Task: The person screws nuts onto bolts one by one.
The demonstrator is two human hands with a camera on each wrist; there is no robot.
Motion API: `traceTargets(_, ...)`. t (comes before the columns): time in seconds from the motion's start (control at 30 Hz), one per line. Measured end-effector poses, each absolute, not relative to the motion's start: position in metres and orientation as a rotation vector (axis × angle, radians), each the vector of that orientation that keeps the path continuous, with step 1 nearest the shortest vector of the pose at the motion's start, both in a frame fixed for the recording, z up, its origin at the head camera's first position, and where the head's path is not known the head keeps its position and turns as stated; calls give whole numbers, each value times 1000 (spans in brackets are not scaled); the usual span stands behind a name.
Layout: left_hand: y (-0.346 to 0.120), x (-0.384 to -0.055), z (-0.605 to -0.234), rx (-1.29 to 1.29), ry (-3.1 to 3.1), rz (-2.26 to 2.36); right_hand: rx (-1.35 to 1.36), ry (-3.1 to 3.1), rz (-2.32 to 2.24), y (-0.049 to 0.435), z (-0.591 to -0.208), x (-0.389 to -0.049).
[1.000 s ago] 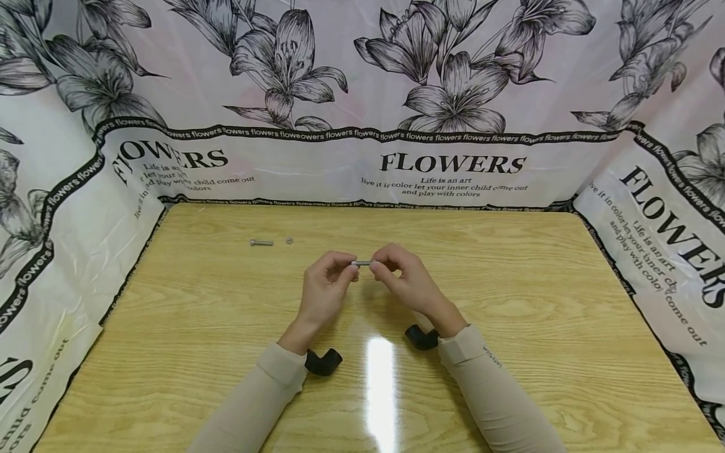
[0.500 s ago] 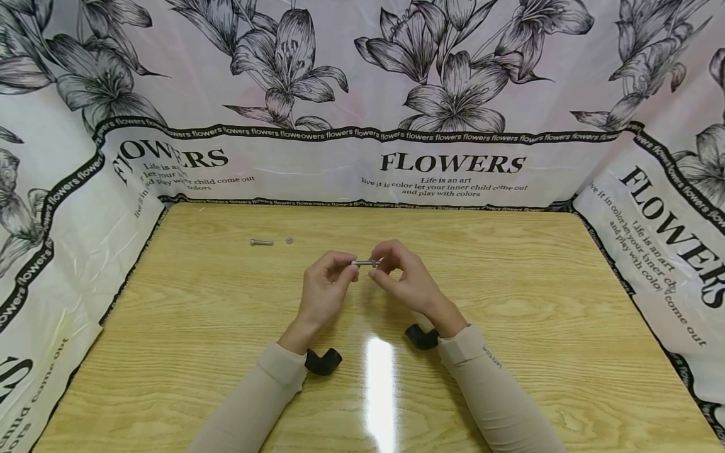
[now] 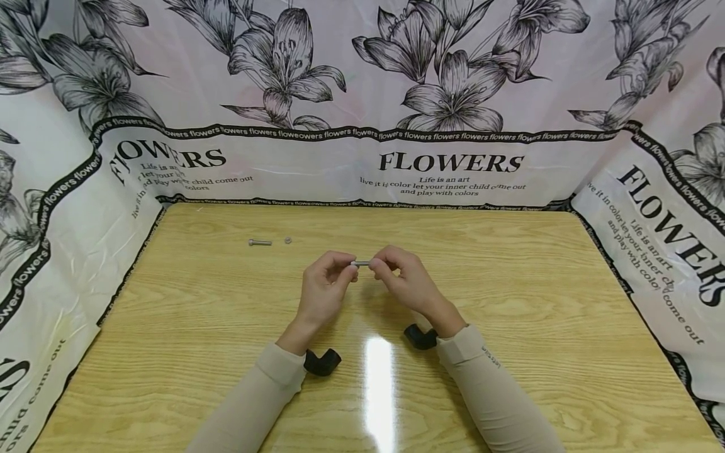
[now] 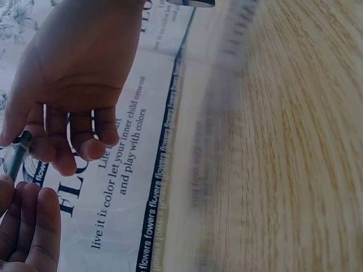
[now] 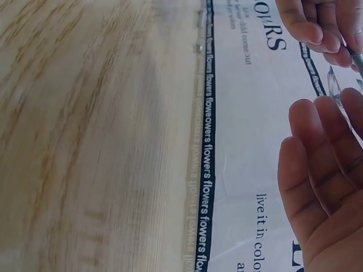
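Note:
My left hand (image 3: 325, 286) pinches one end of a small metal bolt (image 3: 361, 263) between thumb and fingertips, in the middle of the head view. The bolt lies level above the table, its threaded shank (image 4: 16, 163) spanning the gap between the hands. At its other end my right hand (image 3: 404, 280) pinches a nut (image 4: 25, 139), seen in the left wrist view between thumb and index finger. The other right fingers are spread loosely below. The bolt's end in my left fingertips is hidden.
A second bolt (image 3: 260, 242) and a loose nut (image 3: 287, 240) lie on the wooden table (image 3: 510, 270) at the back left. Black curved pieces (image 3: 322, 363) stick out at both wrists. A flower-printed sheet (image 3: 317, 167) walls the table's back and sides.
Half a second ago my right thumb and index finger stood apart, showing the nut on the bolt's right end. Now they are back together over it. My left hand has kept its place.

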State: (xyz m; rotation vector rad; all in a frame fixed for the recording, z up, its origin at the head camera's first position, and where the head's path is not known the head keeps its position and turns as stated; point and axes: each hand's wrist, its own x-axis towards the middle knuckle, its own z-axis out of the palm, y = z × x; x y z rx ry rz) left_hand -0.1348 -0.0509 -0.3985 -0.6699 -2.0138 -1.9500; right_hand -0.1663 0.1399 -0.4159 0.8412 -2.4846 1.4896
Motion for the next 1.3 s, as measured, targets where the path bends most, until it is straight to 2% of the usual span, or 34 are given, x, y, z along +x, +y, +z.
traceTargets(0.2,-50,-135,-398,-663,-2021,-1958,784,-2494,1542,138,-410,-162)
traceTargets(0.43,-50,-135,-397,-656,-2038,-1958,880,-2423,1580,133,-381,-146)
traceTargets(0.97,-49,-133,-395,-654,-2044,-1955,846,-2469,1471,132,-379,-147)
traceTargets(1.3,-50,-133,-397,-648,-2041,-1938,848,-2452,1588,133,-381,-146)
